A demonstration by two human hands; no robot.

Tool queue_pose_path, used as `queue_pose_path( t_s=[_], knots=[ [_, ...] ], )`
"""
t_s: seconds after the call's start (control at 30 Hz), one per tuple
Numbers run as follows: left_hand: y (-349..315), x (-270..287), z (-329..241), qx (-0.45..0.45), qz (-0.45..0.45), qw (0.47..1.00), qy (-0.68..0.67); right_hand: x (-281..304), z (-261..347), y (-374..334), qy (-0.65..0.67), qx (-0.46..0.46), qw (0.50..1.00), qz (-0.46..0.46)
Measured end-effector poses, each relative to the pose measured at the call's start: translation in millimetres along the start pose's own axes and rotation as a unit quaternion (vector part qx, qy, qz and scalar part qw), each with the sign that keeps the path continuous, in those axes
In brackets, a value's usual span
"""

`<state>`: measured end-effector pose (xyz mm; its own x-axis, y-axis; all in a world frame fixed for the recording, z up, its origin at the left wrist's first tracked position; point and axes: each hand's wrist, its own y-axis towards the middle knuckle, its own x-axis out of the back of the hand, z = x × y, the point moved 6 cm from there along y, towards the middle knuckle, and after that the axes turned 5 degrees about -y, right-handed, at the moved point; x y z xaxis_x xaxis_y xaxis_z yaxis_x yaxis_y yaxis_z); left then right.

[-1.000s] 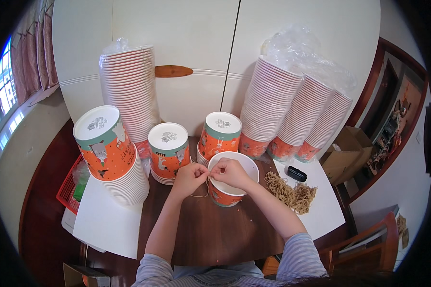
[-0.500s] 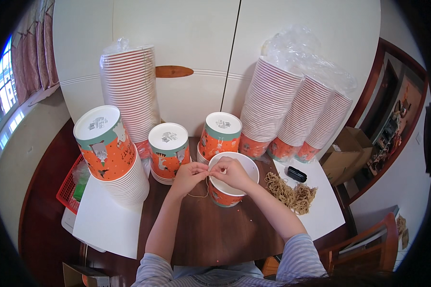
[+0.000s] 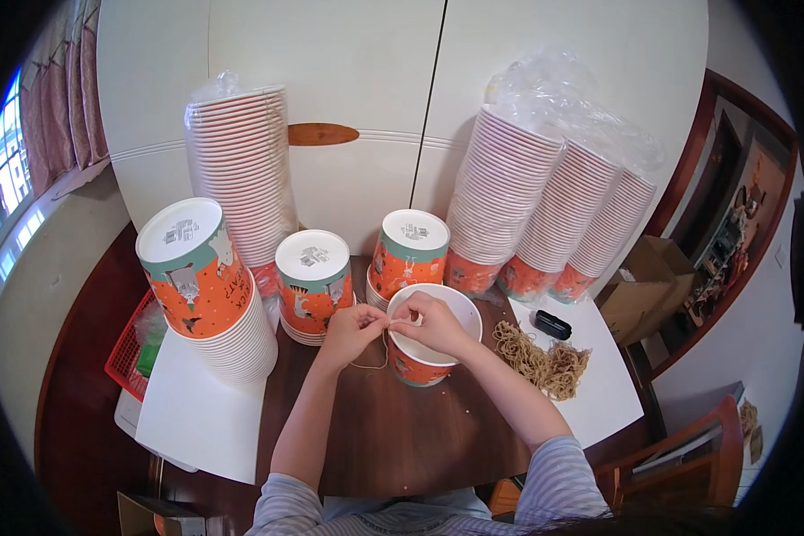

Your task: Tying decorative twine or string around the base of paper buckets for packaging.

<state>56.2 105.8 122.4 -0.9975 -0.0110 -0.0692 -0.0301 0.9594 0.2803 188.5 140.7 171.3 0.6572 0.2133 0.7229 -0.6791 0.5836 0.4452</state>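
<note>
A paper bucket point(image 3: 420, 372), orange with a green band and white inside, stands upright with its mouth up on the brown tabletop. At its left rim my left hand point(image 3: 355, 334) and my right hand point(image 3: 427, 323) meet, thumbs and fingers pinched together. Both pinch a thin tan string point(image 3: 386, 350), whose loose end hangs down beside the bucket and curls on the table. The fingers hide where the string meets the rim. Right of the bucket lies a tangled pile of tan strings point(image 3: 545, 362), with a small black object point(image 3: 553, 324) behind it.
Upside-down bucket stacks stand at the left point(image 3: 192, 268), centre left point(image 3: 314, 277) and behind the bucket point(image 3: 413, 250). Tall plastic-wrapped stacks rise at back left point(image 3: 246, 170) and back right point(image 3: 509, 188). A red basket point(image 3: 132, 353) sits beyond the left edge, a wooden chair point(image 3: 688, 456) at lower right.
My right hand's fingers have shifted very slightly at the rim. Both hands stay pinched on the string, and the bucket stands where it was.
</note>
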Motion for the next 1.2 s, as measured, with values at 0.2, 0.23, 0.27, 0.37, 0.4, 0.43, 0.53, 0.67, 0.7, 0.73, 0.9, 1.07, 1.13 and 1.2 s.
queue_pose_path(
  t_s=[0.2,0.23,0.27,0.37,0.4,0.43,0.53,0.67,0.7,0.73,0.9,1.07,1.13,1.2],
  knots=[
    [-0.5,-1.3,-5.1,-0.007,-0.003,1.000,-0.003,-0.4,-1.9,-1.0,0.034,0.011,0.999,-0.035],
    [-0.4,-1.9,-5.7,-0.007,-0.001,1.000,0.001,-3.1,-4.4,-1.1,0.040,0.006,0.999,-0.015],
    [-0.2,-1.1,-4.8,-0.007,-0.001,1.000,0.001,-6.3,-5.9,-0.9,0.046,0.001,0.999,0.006],
    [0.8,1.6,-4.1,-0.023,-0.013,1.000,-0.016,-4.6,-6.2,-0.6,0.017,0.024,1.000,-0.012],
    [1.2,1.2,-4.3,-0.019,-0.014,0.999,-0.031,-3.7,-6.5,-0.9,0.016,0.023,1.000,-0.012],
    [1.4,0.9,-4.8,-0.014,-0.014,0.999,-0.046,-3.0,-11.2,-1.1,0.050,-0.013,0.999,-0.009],
    [0.3,0.4,-6.9,0.023,-0.015,0.998,-0.057,-1.2,-13.8,-0.2,0.133,-0.060,0.989,-0.003],
    [-0.5,0.7,-9.4,0.025,-0.022,0.998,-0.061,-0.1,-9.8,2.7,0.276,-0.087,0.957,0.014],
    [-0.9,1.0,-10.1,0.038,-0.026,0.997,-0.062,1.3,-8.4,2.8,0.276,-0.087,0.957,0.014],
    [-1.2,1.5,-9.6,0.051,-0.031,0.996,-0.063,1.5,-7.3,2.8,0.287,-0.092,0.953,0.020],
    [-0.4,1.6,-7.0,0.035,-0.020,0.995,-0.096,-2.4,-9.5,1.5,0.315,-0.120,0.941,0.043],
    [-0.2,0.0,-7.8,0.020,-0.011,0.996,-0.085,-5.3,-14.9,3.0,0.306,-0.118,0.944,0.049],
    [-1.0,-2.0,-11.3,0.019,-0.011,0.996,-0.081,-5.2,-13.8,4.1,0.292,-0.103,0.950,0.040],
    [-1.0,-0.8,-10.1,0.003,-0.014,0.997,-0.071,-5.9,-11.8,7.7,0.278,-0.086,0.956,0.033]
  ],
)
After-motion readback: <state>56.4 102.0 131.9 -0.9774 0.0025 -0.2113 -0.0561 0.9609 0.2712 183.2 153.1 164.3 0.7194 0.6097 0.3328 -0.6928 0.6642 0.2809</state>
